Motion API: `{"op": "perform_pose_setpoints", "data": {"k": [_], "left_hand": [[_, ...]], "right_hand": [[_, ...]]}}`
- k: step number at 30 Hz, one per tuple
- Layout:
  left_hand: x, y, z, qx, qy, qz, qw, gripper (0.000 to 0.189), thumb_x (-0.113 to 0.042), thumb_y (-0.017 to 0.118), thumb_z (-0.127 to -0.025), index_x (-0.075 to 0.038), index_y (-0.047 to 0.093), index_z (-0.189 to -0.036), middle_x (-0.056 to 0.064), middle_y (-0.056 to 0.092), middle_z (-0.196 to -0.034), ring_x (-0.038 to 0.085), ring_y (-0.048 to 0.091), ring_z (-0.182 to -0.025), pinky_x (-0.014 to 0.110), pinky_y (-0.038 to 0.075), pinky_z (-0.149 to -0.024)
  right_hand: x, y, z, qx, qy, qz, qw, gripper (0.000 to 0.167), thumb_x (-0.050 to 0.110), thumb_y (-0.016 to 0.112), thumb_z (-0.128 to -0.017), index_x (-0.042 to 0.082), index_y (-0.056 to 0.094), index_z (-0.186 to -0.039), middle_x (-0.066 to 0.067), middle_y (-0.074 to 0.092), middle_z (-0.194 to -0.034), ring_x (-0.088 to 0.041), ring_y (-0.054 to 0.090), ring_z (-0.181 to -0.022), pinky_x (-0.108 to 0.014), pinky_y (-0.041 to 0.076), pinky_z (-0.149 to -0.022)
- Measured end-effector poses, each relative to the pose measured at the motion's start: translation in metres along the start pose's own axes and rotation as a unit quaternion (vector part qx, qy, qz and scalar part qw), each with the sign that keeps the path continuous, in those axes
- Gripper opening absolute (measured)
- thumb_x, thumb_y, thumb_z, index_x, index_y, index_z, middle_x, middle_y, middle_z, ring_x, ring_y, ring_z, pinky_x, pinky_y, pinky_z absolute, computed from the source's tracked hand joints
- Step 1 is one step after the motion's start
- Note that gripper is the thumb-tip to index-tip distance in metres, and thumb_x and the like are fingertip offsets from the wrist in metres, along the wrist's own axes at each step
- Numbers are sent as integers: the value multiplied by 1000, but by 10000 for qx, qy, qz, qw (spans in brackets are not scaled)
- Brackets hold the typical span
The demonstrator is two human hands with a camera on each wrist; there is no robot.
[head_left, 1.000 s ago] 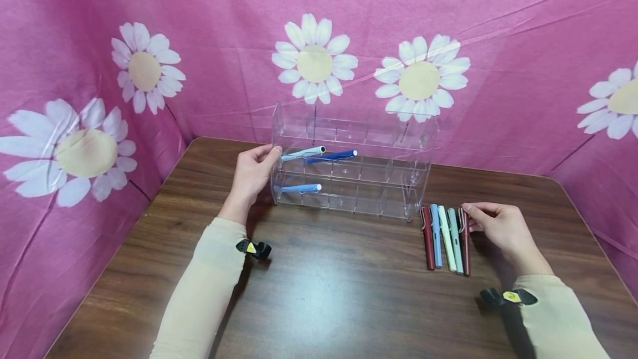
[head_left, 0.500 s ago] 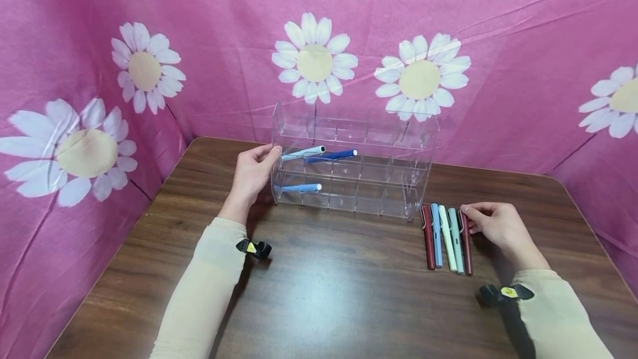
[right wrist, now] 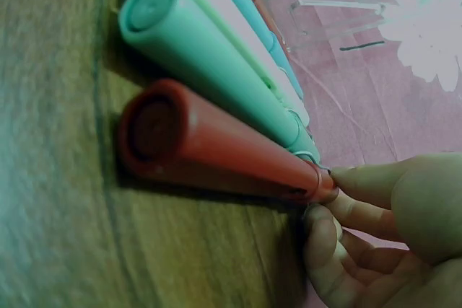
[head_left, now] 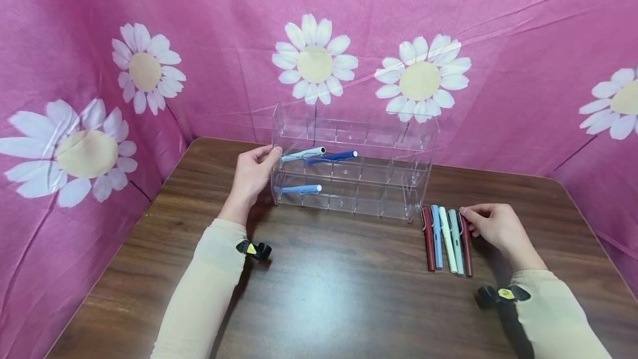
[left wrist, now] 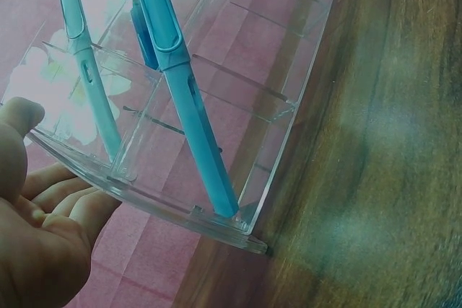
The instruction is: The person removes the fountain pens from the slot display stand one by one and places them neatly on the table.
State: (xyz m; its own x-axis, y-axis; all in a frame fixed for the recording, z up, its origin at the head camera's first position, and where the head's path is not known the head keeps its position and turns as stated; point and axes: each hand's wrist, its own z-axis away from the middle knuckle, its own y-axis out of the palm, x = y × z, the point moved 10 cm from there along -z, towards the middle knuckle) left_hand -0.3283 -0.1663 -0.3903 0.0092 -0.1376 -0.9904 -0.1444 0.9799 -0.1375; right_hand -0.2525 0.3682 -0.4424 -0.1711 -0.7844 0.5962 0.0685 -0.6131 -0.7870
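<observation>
My left hand (head_left: 253,173) grips the left side panel of a clear acrylic pen rack (head_left: 344,204), thumb in front and fingers behind. Inside the rack lie a pale blue pen (head_left: 304,153), a dark blue pen (head_left: 333,157) and, lower down, a bright blue pen (left wrist: 193,113). To the rack's right, my right hand (head_left: 500,229) pinches the cap end of a dark red pen (right wrist: 224,149). That pen lies on the table at the right end of a row, beside a mint green pen (head_left: 456,242), a pale green pen (head_left: 447,240), a blue pen (head_left: 437,237) and another dark red pen (head_left: 428,240).
The brown wooden table (head_left: 319,292) carries the rack and the row of pens. Behind it hangs a pink cloth (head_left: 224,43) printed with white daisies. Each sleeve has a black wrist camera (head_left: 255,249) strapped on.
My right hand has shifted very slightly to the left, and the dark red pen's lower end has swung a little to the right. The left hand and the rack stay put.
</observation>
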Motion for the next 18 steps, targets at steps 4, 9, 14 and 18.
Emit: {"op": "perform_pose_setpoints", "data": {"k": [4, 9, 14, 18], "left_hand": [[0, 0, 0, -20, 23, 59, 10000, 46, -24, 71, -104, 6, 68, -139, 25, 78, -117, 3, 68, -87, 14, 56, -79], [0, -1, 0, -26, 37, 9, 10000, 47, -24, 71, -104, 6, 68, -139, 24, 78, -117, 4, 68, -88, 14, 55, -79], [2, -2, 0, -25, 0, -80, 10000, 47, -25, 71, -104, 6, 68, -140, 24, 78, -118, 3, 67, -89, 14, 55, -80], [0, -1, 0, -22, 43, -48, 10000, 45, -24, 71, -104, 6, 69, -138, 20, 79, -112, 3, 67, -87, 15, 55, -79]], "right_hand": [[2, 0, 0, 25, 24, 134, 9999, 49, 30, 59, -112, -16, 71, -123, -6, 76, -80, -13, 68, -68, -28, 55, -60], [1, -1, 1, 166, 116, 163, 9997, 51, 30, 58, -112, -18, 68, -125, -10, 79, -83, -14, 72, -69, -27, 57, -64], [-1, -3, 5, 177, 133, -11, 9998, 54, 31, 54, -114, -20, 66, -127, -17, 80, -89, -14, 75, -69, -29, 61, -65], [6, -12, 10, -234, -80, -431, 9988, 52, 28, 52, -114, -21, 66, -127, -16, 79, -87, -10, 74, -65, -28, 62, -62]]}}
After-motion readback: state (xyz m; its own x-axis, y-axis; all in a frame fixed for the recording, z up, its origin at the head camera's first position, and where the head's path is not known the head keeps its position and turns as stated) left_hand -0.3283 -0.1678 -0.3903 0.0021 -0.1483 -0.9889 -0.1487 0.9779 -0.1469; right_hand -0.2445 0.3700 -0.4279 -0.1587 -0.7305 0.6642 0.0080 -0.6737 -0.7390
